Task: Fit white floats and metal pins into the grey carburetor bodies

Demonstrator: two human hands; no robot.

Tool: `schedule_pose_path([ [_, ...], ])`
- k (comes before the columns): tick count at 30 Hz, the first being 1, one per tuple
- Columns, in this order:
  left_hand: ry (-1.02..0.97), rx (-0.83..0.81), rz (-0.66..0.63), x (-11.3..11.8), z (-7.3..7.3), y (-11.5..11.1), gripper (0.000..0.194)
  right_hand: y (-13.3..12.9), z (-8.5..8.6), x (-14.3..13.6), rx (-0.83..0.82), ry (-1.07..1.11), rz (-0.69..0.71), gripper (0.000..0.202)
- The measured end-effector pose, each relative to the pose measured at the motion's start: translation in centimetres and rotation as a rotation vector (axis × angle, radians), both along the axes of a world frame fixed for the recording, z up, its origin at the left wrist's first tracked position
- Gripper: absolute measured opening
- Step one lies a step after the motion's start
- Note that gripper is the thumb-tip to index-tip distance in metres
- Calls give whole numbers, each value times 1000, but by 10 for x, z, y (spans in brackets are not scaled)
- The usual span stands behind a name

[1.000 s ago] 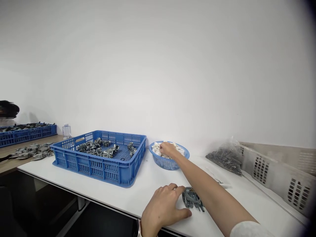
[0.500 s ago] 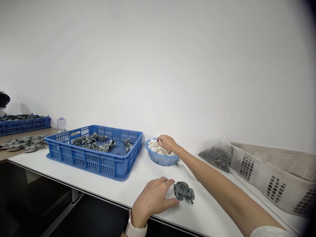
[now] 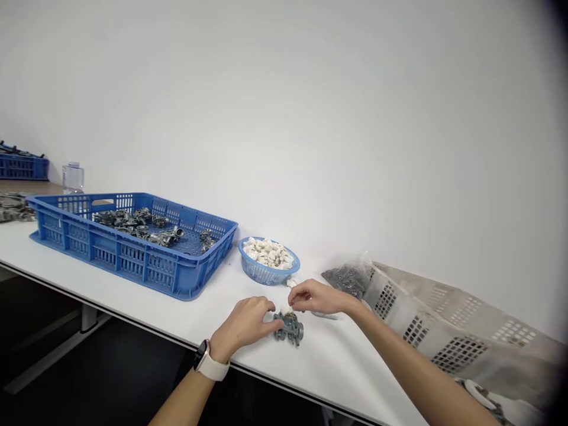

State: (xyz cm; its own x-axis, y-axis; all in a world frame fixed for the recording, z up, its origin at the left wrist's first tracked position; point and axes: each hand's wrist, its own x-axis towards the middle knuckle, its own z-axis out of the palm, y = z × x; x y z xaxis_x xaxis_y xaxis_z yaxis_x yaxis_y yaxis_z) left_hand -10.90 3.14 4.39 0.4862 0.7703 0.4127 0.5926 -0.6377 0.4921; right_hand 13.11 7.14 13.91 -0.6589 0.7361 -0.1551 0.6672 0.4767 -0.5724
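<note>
A small grey metal casting (image 3: 289, 331) with round flanged ends rests on the white table. My left hand (image 3: 248, 322), with a pale-strapped watch at the wrist, is at its left end, thumb and forefinger about that end and the thumb against it. Above the casting my right hand (image 3: 316, 297) pinches a small white piece (image 3: 286, 309), partly hidden by the fingertips. The piece is at the casting's top edge; whether it touches cannot be made out. Behind the hands stands a round blue basket (image 3: 265, 276) heaped with white pieces (image 3: 268, 253).
To the left a large blue crate (image 3: 177, 278) holds several metal castings (image 3: 137, 225). A clear bottle (image 3: 73, 176) stands behind it. On the right lie a bag of dark small parts (image 3: 348, 278) and a pale perforated crate (image 3: 426, 328). The wall closes off the back.
My right hand has come from the round basket to the casting, bringing a white piece. My left hand has closed in on the casting's left end. The camera view has shifted.
</note>
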Motion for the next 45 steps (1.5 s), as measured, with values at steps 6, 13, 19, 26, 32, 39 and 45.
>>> schedule_pose_path([
  [6,-32,75,-8,8,-4,0,22,1,-16,9,-29,122,-70,19],
  [13,-61,107,-19,9,-4,1,15,-1,-13,7,-7,114,-49,18],
  [19,-64,108,-57,13,-8,1,16,-11,-10,4,43,47,-43,24],
  [26,-71,108,-61,14,-7,0,16,-30,-14,-11,285,-109,23,38],
  [32,-72,97,-45,12,-7,0,15,-29,-18,-14,299,-103,27,35],
  [39,-58,76,-34,11,-5,-1,18,-29,-20,-10,325,-76,36,34],
  [45,-51,69,-16,11,-4,-2,20,-30,-24,-2,298,-29,8,31],
])
